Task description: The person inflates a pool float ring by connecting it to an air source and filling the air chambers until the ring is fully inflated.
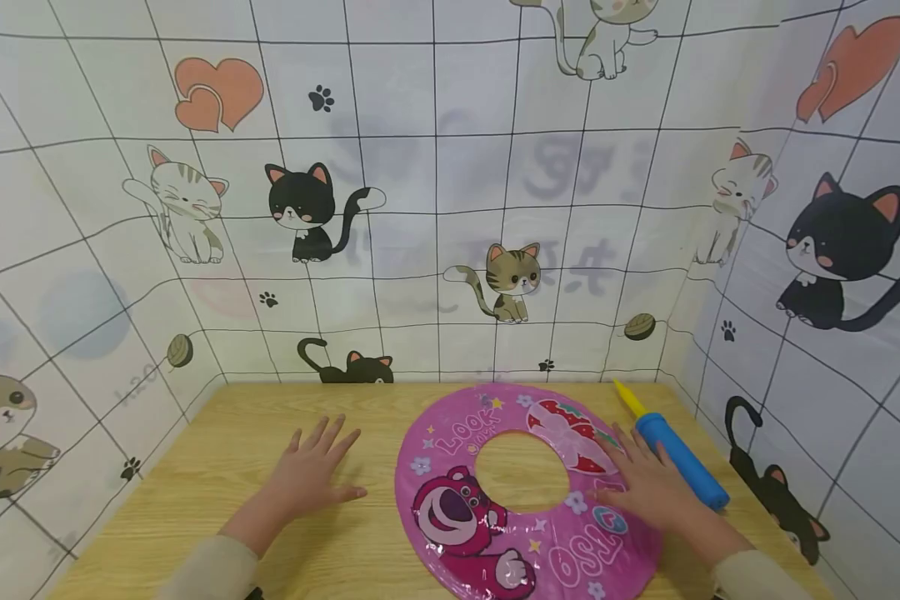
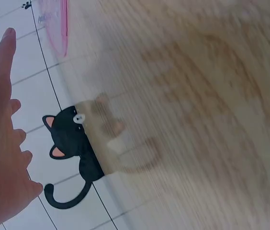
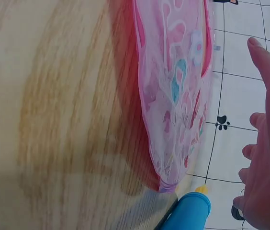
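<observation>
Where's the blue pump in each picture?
Head: the blue pump is at the right, past the pink ring.
Left wrist: not in it.
Right wrist: the blue pump is at the bottom, right of centre, partly cut off.
Shared landmark: the pink ring, top left in left wrist.

"LOOK" [image 1: 467, 428] and less clear lettering [image 1: 585, 559] mark the pink ring [image 1: 438, 457], faint mirrored characters [image 1: 564, 173] the wall [image 1: 408, 308]

The wood-grained tabletop [image 1: 217, 454] carries a pink swim ring [image 1: 543, 542] (bear-printed) and, beside it, a blue pump [image 1: 678, 458].

cat-printed white walls [image 1: 420, 183] border a wood-grain tabletop [image 1: 330, 542].
</observation>
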